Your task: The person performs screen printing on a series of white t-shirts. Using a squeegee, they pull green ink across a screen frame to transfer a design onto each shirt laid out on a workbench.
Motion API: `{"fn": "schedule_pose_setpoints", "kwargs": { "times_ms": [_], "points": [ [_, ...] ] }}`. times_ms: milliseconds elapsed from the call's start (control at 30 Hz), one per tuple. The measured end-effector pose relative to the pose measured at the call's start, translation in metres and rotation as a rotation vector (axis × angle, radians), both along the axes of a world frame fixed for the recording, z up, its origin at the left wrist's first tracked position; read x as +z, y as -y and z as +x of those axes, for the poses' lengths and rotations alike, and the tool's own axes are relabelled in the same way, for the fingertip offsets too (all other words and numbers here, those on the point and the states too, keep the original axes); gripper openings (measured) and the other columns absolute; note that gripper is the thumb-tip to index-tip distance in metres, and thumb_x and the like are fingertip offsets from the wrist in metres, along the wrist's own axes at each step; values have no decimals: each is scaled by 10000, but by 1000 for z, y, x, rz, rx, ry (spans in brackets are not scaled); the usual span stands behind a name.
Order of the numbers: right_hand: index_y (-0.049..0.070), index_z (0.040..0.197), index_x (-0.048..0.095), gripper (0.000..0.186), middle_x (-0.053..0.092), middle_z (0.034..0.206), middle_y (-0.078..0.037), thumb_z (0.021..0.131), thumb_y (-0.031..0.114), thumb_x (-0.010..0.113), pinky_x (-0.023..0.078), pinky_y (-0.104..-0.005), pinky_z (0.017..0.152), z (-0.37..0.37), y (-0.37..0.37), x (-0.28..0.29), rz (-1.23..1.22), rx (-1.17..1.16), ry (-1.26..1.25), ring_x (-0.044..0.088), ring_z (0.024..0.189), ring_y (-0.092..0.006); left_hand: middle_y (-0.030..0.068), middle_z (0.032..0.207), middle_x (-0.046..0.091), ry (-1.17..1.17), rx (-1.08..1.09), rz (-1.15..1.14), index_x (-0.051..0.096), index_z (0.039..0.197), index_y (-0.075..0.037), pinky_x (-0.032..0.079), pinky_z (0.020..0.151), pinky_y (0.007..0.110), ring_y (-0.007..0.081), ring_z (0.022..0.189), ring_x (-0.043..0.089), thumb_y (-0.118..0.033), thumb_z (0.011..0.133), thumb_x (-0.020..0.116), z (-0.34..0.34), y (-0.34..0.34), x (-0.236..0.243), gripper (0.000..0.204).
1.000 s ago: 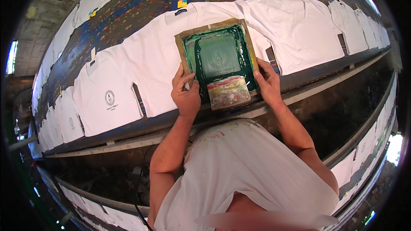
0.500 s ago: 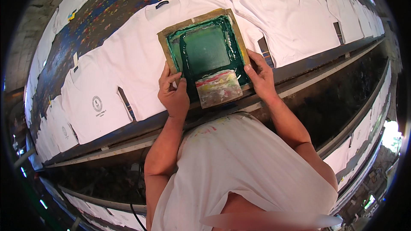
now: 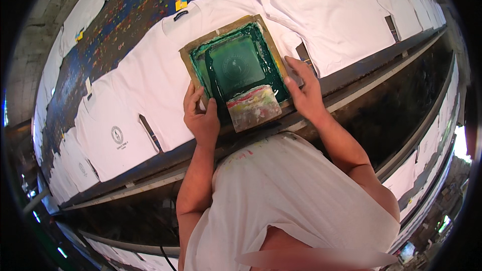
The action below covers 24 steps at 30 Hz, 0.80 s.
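Note:
A wooden screen-printing frame point(image 3: 189, 66) with a green mesh rests tilted over a white T-shirt point(image 3: 155, 65) in front of me. Dark green ink lines the mesh border, and a faint round emblem shows in its middle. A paint-stained squeegee point(image 3: 255, 112) lies across the frame's near end. My left hand point(image 3: 202, 119) is closed at the near left corner, thumb and fingers on the wood. Beside the right edge, my right hand point(image 3: 306, 95) has its fingers stretched apart, with the thumb by the wood.
More white T-shirts point(image 3: 336, 20) lie in a row along the long, paint-speckled table point(image 3: 145, 7). One shirt on the left bears a dark round print point(image 3: 117, 134). A ledge point(image 3: 386, 73) runs along the table's near edge. Further shirts point(image 3: 399, 185) lie on another table behind me.
The round emblem now shows in the mesh, which looked plain before. My right hand's fingers have come away from the frame's edge. The view has shifted slightly.

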State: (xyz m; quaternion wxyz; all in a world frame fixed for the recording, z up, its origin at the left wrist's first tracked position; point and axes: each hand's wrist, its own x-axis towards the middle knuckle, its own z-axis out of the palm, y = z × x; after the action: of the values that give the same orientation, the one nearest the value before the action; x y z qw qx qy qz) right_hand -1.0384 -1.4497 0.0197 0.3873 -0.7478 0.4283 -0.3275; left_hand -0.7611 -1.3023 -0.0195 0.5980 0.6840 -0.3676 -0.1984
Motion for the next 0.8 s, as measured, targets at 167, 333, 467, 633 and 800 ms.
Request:
{"fn": "schedule_pose_setpoints", "kwargs": {
  "times_ms": [167, 333, 467, 633, 800],
  "points": [
    [37, 1437, 721, 578, 701, 1425, -187, 888, 137, 870, 536, -487, 1124, 3, -24, 49, -359, 556, -171, 654, 1348, -373, 221, 1731, 499, 534, -206, 235, 610, 1606, -93, 460, 1270, 502, 398, 1555, 529, 35, 838, 907, 56, 27, 67, 833],
    [39, 1257, 802, 408, 739, 1128, -111, 853, 75, 765, 565, -460, 1018, 29, -26, 64, -510, 663, -290, 698, 1179, -315, 194, 1726, 511, 890, -444, 528, 573, 1663, -190, 414, 1287, 539, 428, 1576, 469, -56, 723, 989, 88, 81, 113, 1037],
    [32, 1229, 802, 391, 748, 1106, -97, 842, 41, 745, 576, -455, 988, 43, -21, 68, -562, 601, -265, 708, 1106, -318, 163, 1681, 561, 1023, -535, 693, 574, 1665, -216, 475, 1222, 514, 382, 1518, 533, -131, 725, 999, 89, 101, 118, 1035],
    [30, 1190, 799, 367, 769, 1102, -149, 831, -1, 726, 589, -487, 970, 53, 10, 78, -440, 753, -409, 729, 1102, -370, 122, 1517, 664, 1074, -570, 752, 596, 1635, -218, 539, 1120, 503, 344, 1390, 627, -179, 714, 1012, 90, 111, 118, 1011],
    [42, 1223, 787, 353, 778, 1151, -192, 899, -49, 683, 585, -524, 990, 80, 69, 84, -267, 742, -406, 729, 1136, -432, 113, 1496, 672, 1059, -585, 829, 587, 1644, -212, 538, 1126, 510, 350, 1383, 634, -131, 670, 1041, 86, 118, 123, 1078]
  ]
}}
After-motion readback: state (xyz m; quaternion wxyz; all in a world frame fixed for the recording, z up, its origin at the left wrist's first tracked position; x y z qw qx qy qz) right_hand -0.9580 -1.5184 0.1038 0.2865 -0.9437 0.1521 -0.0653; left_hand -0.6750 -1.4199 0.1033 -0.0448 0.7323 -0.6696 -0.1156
